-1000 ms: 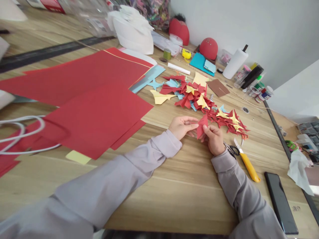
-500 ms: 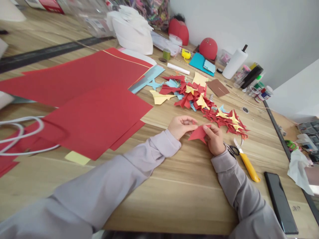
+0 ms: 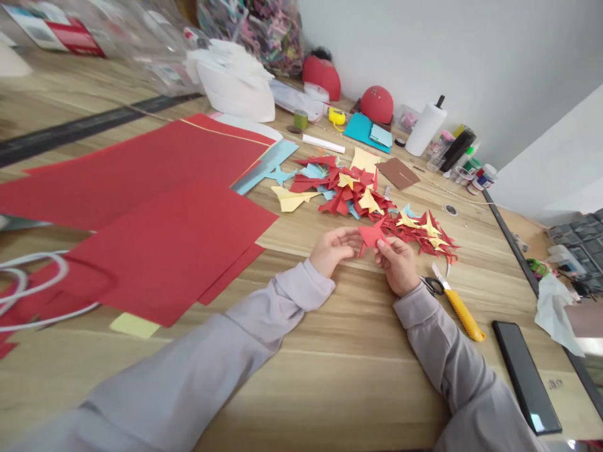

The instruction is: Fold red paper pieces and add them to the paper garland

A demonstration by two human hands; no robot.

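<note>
A small red paper star [image 3: 371,235], unfolded with several points, is up in front of me. My right hand [image 3: 399,262] pinches its lower right edge between thumb and fingers. Beside the star's left edge is my left hand [image 3: 333,250], its fingers loosely curved and the thumb apart from them. Its fingertips reach the star's edge; whether they touch it I cannot tell. Just beyond lies a heap of cut paper scraps [image 3: 339,202], mostly red with some yellow and blue. Scissors [image 3: 434,285] and a yellow-handled utility knife [image 3: 464,314] lie right of my right hand.
Large red paper sheets [image 3: 188,245] cover the left side, near a white cable [image 3: 59,270]. A black phone [image 3: 525,376] lies at the right. Along the back are white tissues [image 3: 235,85], a yellow tape measure [image 3: 336,116], teal paper [image 3: 360,129] and several bottles [image 3: 480,179].
The red paper has been opened from a folded piece into a star. My left hand has released its pinch; my right hand still holds the paper. The view has shifted slightly.
</note>
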